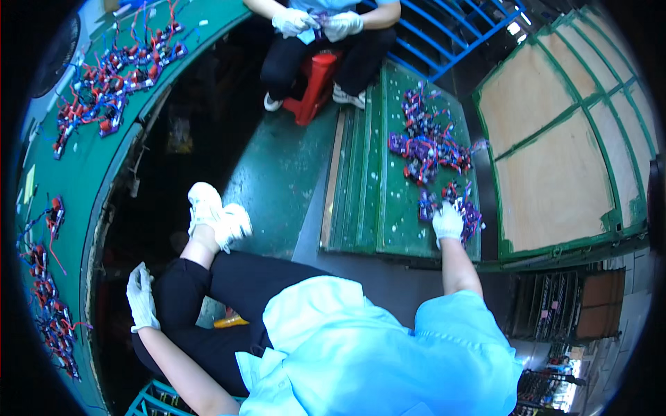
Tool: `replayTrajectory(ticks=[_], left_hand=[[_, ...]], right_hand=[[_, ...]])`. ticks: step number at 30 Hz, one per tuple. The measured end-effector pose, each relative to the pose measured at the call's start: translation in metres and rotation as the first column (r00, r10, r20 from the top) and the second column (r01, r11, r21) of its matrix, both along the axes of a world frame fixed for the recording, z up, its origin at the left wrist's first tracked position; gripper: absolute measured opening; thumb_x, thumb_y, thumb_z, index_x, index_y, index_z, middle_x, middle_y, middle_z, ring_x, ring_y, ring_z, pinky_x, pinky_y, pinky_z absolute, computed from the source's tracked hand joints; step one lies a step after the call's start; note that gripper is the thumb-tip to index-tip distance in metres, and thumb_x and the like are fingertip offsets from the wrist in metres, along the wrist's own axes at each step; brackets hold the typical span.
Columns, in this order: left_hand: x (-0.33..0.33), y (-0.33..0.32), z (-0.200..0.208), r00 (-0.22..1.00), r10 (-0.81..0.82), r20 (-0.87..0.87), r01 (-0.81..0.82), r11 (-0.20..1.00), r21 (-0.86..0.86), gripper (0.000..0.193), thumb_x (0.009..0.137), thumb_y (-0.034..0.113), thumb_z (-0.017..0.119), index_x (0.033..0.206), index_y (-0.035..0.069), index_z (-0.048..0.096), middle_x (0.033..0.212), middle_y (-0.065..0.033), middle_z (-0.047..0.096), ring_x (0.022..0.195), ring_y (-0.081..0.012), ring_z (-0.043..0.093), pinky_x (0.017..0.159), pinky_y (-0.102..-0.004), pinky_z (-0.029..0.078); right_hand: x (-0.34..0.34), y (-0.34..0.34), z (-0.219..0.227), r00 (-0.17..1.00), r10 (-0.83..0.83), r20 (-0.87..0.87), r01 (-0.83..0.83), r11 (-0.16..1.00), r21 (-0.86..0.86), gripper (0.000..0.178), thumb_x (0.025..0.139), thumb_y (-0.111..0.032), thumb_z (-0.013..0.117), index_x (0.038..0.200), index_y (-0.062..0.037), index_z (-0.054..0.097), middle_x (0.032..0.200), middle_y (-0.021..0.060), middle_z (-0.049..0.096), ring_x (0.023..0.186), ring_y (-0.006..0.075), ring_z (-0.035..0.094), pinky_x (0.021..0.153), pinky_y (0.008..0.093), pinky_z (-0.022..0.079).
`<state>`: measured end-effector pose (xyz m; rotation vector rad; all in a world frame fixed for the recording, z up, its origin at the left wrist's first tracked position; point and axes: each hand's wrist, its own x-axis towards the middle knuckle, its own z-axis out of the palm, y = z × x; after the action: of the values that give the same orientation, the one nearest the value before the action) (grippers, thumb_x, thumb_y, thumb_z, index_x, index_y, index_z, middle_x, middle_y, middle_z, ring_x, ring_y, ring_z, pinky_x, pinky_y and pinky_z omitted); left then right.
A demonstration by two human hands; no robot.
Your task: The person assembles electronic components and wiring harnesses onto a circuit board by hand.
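Note:
My right hand [449, 223], in a white glove, reaches out to the near end of a pile of purple circuit boards [427, 149] with red and dark parts and wires. Its fingertips merge with the boards there, so I cannot make out whether they grip one. My left hand [141, 299], gloved too, hovers beside my left knee. Its fingers are stretched out, and no object shows in it. The pile lies on a green stand [395, 229] to the right.
On the curved green bench [76, 180] at left lie more wired boards [114, 87] and a nearer cluster [52, 305]. Opposite me, a gloved person [326, 24] sits on a red stool [316, 90], both hands on a small purple item. Green-framed wooden panels [555, 139] stand at right, a blue rack [444, 35] behind.

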<state>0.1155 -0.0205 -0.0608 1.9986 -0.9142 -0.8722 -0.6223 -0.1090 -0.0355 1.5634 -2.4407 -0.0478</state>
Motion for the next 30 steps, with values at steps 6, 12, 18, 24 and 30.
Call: replayTrajectory(ticks=[6, 12, 18, 24, 30], left_hand=[[0.008, -0.003, -0.025, 0.993, 0.058, -0.105, -0.066, 0.995, -0.078, 0.035, 0.093, 0.022, 0.048, 0.118, -0.001, 0.053, 0.109, -0.0134, 0.058, 0.093, -0.0183, 0.057, 0.082, -0.0283, 0.046], [-0.013, -0.002, -0.014, 0.997, 0.081, -0.001, -0.081, 0.997, -0.018, 0.033, 0.091, 0.024, 0.052, 0.115, 0.001, 0.056, 0.096, -0.0074, 0.061, 0.078, -0.0123, 0.056, 0.074, -0.0261, 0.046], [-0.028, -0.005, 0.001, 0.927, -0.038, 0.374, 0.012, 0.998, 0.069, 0.029, 0.086, 0.022, 0.057, 0.105, 0.0, 0.061, 0.095, -0.017, 0.065, 0.089, -0.0271, 0.064, 0.08, -0.0331, 0.048], [-0.026, -0.009, 0.004, 0.913, -0.039, 0.406, 0.007, 0.997, 0.079, 0.029, 0.086, 0.019, 0.056, 0.106, -0.001, 0.06, 0.101, -0.0185, 0.063, 0.092, -0.0292, 0.062, 0.082, -0.0337, 0.047], [-0.039, -0.013, 0.009, 0.811, -0.082, 0.579, -0.009, 0.988, 0.153, 0.031, 0.085, 0.022, 0.056, 0.109, 0.003, 0.059, 0.105, -0.0183, 0.061, 0.096, -0.0331, 0.06, 0.084, -0.0374, 0.047]], right_hand=[[0.045, -0.055, 0.012, 0.942, 0.333, 0.039, -0.326, 0.937, -0.128, 0.015, 0.071, -0.021, 0.062, 0.081, -0.0092, 0.061, 0.071, 0.0118, 0.062, 0.066, 0.0306, 0.06, 0.061, 0.0397, 0.048], [0.151, -0.084, 0.026, 0.493, 0.414, 0.765, -0.289, 0.908, -0.305, 0.014, 0.073, -0.006, 0.062, 0.087, -0.002, 0.062, 0.072, 0.0073, 0.063, 0.065, 0.0128, 0.057, 0.062, 0.0266, 0.046], [0.245, -0.085, 0.046, 0.105, 0.246, 0.964, -0.272, 0.939, -0.21, 0.013, 0.078, -0.004, 0.061, 0.091, -0.0005, 0.059, 0.076, 0.0012, 0.059, 0.068, 0.0063, 0.05, 0.063, 0.0218, 0.041], [0.283, -0.077, 0.076, 0.01, 0.128, 0.992, -0.283, 0.952, -0.12, 0.013, 0.081, -0.01, 0.062, 0.09, -0.001, 0.06, 0.069, -0.0021, 0.054, 0.061, 0.0042, 0.044, 0.055, 0.0215, 0.035], [0.289, -0.063, 0.041, -0.044, 0.048, 0.998, -0.328, 0.943, -0.06, 0.013, 0.083, -0.002, 0.057, 0.095, 0.0013, 0.057, 0.085, 0.0039, 0.06, 0.078, 0.009, 0.056, 0.072, 0.0245, 0.045]])
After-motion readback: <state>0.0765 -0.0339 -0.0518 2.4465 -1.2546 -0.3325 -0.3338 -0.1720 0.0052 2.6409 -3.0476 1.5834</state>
